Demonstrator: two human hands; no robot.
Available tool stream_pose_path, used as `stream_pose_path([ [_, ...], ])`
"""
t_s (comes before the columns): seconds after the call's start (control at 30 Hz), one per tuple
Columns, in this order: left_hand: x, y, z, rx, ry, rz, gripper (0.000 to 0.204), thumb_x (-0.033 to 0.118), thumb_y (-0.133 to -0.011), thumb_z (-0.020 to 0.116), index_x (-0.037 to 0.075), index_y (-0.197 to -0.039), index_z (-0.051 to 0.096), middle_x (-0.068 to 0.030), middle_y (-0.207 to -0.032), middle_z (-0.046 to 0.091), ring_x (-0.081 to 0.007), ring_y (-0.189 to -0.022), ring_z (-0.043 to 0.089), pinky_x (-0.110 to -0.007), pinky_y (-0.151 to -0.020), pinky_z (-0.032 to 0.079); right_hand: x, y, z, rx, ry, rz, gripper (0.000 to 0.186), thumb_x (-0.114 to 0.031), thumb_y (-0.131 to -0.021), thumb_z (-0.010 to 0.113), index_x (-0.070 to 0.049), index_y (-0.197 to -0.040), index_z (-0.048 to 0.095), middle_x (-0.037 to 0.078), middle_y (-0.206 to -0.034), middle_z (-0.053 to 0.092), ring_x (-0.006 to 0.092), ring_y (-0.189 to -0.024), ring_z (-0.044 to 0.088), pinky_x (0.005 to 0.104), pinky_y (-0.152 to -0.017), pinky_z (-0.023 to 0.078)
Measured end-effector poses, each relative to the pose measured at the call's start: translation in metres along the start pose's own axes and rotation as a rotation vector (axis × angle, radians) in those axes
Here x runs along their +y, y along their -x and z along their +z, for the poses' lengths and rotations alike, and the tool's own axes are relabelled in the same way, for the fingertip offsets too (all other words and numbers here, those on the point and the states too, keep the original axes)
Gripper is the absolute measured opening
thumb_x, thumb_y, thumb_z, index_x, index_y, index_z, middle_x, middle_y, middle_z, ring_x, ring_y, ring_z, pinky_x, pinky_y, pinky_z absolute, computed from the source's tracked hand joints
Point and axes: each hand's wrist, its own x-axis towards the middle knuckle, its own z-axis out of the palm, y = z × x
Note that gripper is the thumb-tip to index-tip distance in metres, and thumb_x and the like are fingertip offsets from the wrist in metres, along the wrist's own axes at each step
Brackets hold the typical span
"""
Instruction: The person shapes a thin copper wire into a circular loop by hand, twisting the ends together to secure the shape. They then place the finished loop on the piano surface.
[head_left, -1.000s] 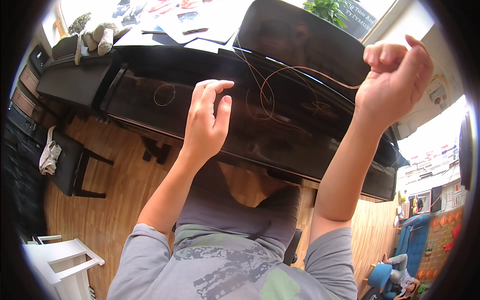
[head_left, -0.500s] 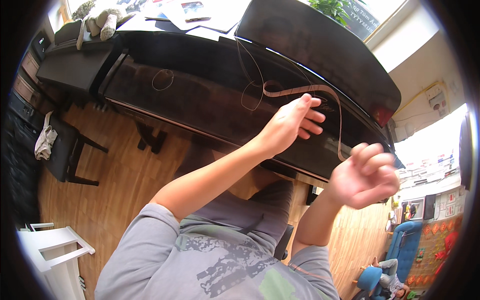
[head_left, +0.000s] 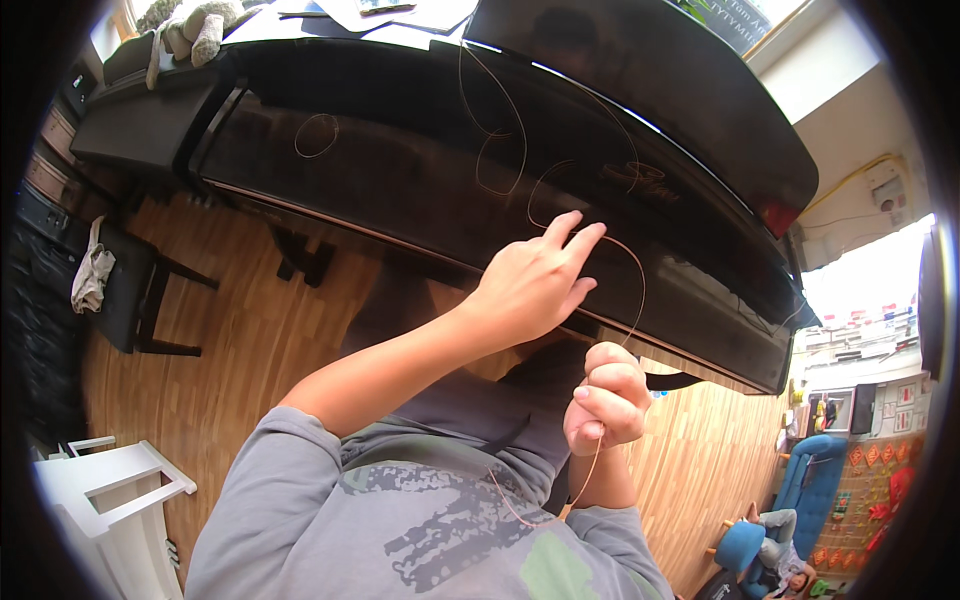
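Observation:
My right hand (head_left: 608, 398) is closed in a fist around a thin copper-coloured wire (head_left: 641, 275). One end section of the wire drops below the fist and curves in front of my shirt. From the fist's top it arcs up and left, past the fingertips of my left hand (head_left: 530, 285). That hand is open, palm down, with its fingers stretched apart; whether they touch the wire I cannot tell. Behind both hands stands a glossy black piano (head_left: 400, 190) with its front closed. Loops of thin wire (head_left: 522, 150) lie against its dark surface, and a small wire ring (head_left: 317, 136) is farther left.
Papers (head_left: 400, 18) and a grey plush toy (head_left: 205, 35) lie on top at the back. To the left stand a black bench (head_left: 135, 290) with a pale cloth and a white frame (head_left: 120, 500). Far right, a person (head_left: 785, 550) is beside blue seating (head_left: 805, 490).
My right hand has come down and left, from beside the piano's edge to near my chest, drawing the wire with it. My left hand has lowered leftward and turned palm down.

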Motion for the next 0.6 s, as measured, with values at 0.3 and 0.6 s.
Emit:
stream_pose_path([
  [0.3,-0.017,0.046,-0.03,-0.079,0.134,0.186,0.009,0.013,-0.081,0.063,0.004,-0.082,0.061,-0.0083,-0.071,0.06,-0.0259,-0.067,0.06,-0.036,-0.06,0.047,0.005,0.001,-0.002,-0.306,0.587,0.209,0.031,-0.009,-0.074,0.064,-0.006,-0.105,0.068,0.004,-0.069,0.045,0.0154,-0.05,0.043,0.0264,-0.043,0.036],
  [0.6,-0.023,0.13,-0.08,-0.263,0.446,0.024,0.036,0.036,-0.086,0.062,0.001,-0.094,0.06,-0.0105,-0.075,0.059,-0.0278,-0.071,0.058,-0.037,-0.064,0.046,-0.029,0.007,0.045,-0.725,0.684,0.337,0.016,-0.008,-0.068,0.063,-0.009,-0.084,0.063,0.007,-0.073,0.045,0.0192,-0.052,0.047,0.0315,-0.042,0.039],
])
